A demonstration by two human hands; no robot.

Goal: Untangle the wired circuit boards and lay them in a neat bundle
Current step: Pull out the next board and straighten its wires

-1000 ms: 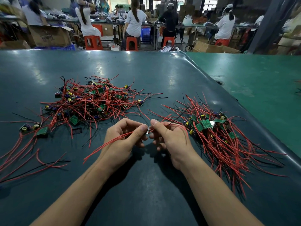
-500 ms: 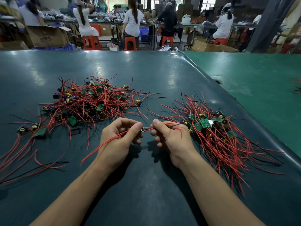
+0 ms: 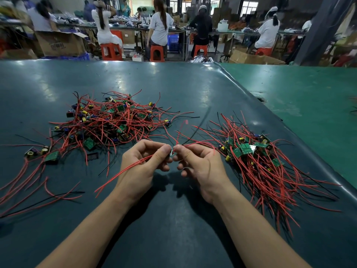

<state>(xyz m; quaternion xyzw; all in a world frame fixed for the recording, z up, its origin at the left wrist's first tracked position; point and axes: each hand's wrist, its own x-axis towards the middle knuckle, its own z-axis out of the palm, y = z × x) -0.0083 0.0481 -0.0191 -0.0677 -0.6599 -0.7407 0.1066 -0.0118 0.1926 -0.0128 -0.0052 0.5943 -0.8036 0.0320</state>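
Bare dark teal bench (image 3: 173,229) lies open under and behind both forearms, and a wide clear strip runs along its far side beyond the heaps. To the left a tangled heap of red-wired green circuit boards (image 3: 108,122) blocks the way, with loose red and black wires (image 3: 38,194) trailing toward the near left edge. To the right a fanned bundle of red-wired boards (image 3: 260,165) fills the bench up to its rounded edge

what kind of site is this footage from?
Most likely an electronics assembly workshop. Two heaps of wired circuit boards lie on a large work table, people on red stools sit at benches behind it, and open cardboard cartons stand on the floor.
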